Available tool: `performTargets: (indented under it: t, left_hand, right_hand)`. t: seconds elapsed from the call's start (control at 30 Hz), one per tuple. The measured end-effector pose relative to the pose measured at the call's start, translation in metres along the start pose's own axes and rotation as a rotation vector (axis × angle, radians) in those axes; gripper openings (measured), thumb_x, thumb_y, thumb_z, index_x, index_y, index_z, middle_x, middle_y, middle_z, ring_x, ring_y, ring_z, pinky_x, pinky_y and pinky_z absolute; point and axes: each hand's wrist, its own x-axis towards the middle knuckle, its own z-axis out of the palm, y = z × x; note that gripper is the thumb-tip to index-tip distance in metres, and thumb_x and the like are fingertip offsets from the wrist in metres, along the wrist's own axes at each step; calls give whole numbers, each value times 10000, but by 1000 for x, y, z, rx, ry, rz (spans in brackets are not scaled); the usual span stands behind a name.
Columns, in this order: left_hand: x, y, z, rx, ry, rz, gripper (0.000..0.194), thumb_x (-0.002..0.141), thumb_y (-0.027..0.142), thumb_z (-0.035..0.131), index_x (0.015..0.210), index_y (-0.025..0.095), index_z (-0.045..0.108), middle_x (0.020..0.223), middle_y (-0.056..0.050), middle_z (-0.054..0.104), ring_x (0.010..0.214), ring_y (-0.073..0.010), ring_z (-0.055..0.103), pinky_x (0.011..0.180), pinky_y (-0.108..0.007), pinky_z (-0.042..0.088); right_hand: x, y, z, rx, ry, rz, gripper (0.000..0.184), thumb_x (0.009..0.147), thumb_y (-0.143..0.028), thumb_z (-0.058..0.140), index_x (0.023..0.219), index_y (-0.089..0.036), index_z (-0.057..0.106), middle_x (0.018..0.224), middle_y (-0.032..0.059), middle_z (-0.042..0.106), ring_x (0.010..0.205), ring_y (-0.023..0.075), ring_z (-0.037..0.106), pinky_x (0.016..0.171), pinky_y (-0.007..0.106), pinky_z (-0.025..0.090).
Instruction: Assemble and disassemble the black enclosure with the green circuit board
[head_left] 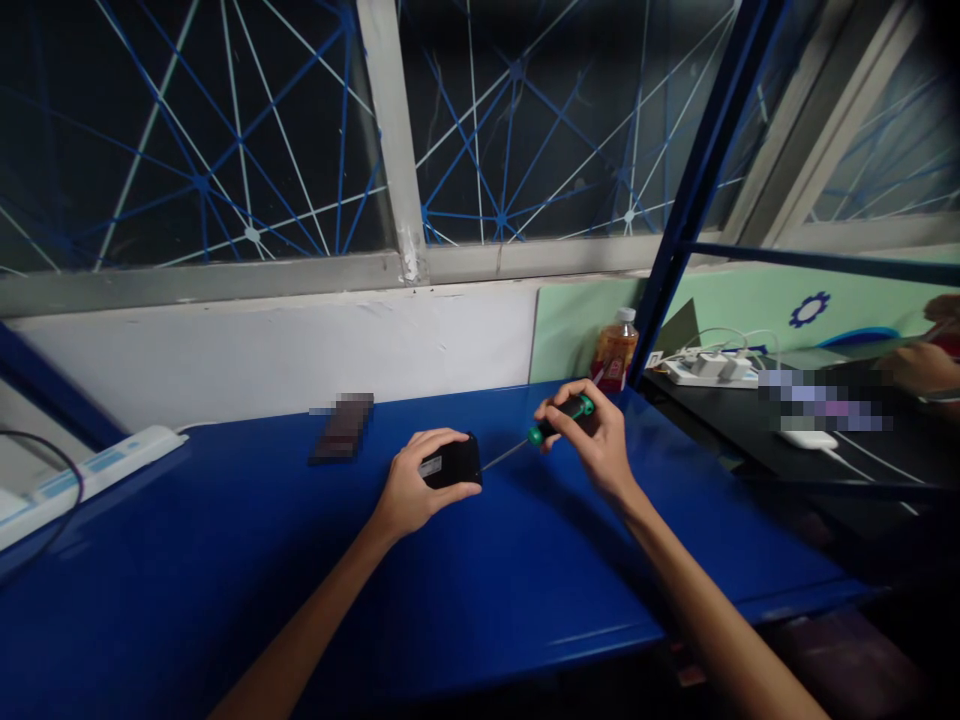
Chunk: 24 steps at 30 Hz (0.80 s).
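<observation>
My left hand [412, 485] grips a small black box-like device [455, 466] with a pale label, thumb along its near edge and fingers over the far one. What kind of device it is, I cannot tell. In my right hand [596, 440] is a screwdriver [576, 408] with a black and green handle, fingers wrapped round it. Its thin metal shaft points left, and the tip meets or nearly meets the device's right end. Both hands are above the blue table [480, 610].
A dark, partly blurred flat object [341, 430] lies at the back left. White power strips stand left [97, 475] and right [709, 370]. A drink bottle [616, 350] is by the blue post [679, 220]. Another person's hand [922, 368] shows over the black table [720, 420].
</observation>
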Motion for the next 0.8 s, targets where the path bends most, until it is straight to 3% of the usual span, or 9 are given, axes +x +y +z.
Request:
performTargets:
  t: [0.1, 0.17, 0.33, 0.4, 0.6, 0.8]
  left_hand:
    - [0, 0, 0, 6, 12, 0, 465, 671, 337, 789, 1100, 245, 635, 1146, -74, 631, 1104, -272, 563, 966, -470, 478]
    - [0, -1, 0, 10, 17, -3, 470, 668, 343, 790, 1101, 243, 637, 1144, -75, 633, 1107, -272, 560, 972, -472, 473]
    - [0, 0, 0, 6, 12, -18, 487, 668, 381, 787, 1110, 244, 634, 1151, -80, 630, 1110, -281, 557, 968, -489, 472]
    - [0, 0, 0, 16, 19, -21, 484, 666, 382, 790, 1105, 246, 636, 1145, -75, 636, 1109, -278, 558, 978, -485, 465]
    - [1, -2, -1, 33, 38, -28, 479, 661, 381, 797, 1091, 245, 637, 1142, -69, 640, 1094, -270, 565, 970, -476, 465]
    - [1, -1, -2, 33, 39, -28, 485, 662, 386, 792, 1100, 247, 637, 1143, -70, 638, 1100, -273, 558, 976, -476, 460]
  right_hand:
    - [1, -2, -3, 84, -93, 12, 214, 784, -308, 643, 895, -223, 482, 876, 29, 654, 540, 159, 640, 439, 296, 533]
    - [2, -2, -4, 80, -103, 4, 225, 791, -303, 643, 919, -225, 475, 835, 20, 655, 495, 156, 633, 424, 290, 518]
    - [1, 1, -3, -145, 48, -26, 290, 764, -332, 711, 940, -219, 510, 545, -62, 557, 374, 129, 562, 371, 235, 450]
    - [1, 4, -4, -190, 60, -37, 249, 799, -351, 678, 944, -212, 531, 528, -68, 533, 371, 117, 548, 375, 225, 439]
    - [1, 4, -3, 88, -149, -35, 362, 833, -333, 628, 1104, -249, 403, 900, 18, 638, 512, 140, 635, 442, 268, 501]
    - [0, 4, -2, -72, -13, 12, 426, 750, -311, 737, 1050, -243, 441, 679, -50, 583, 369, 119, 565, 333, 226, 435]
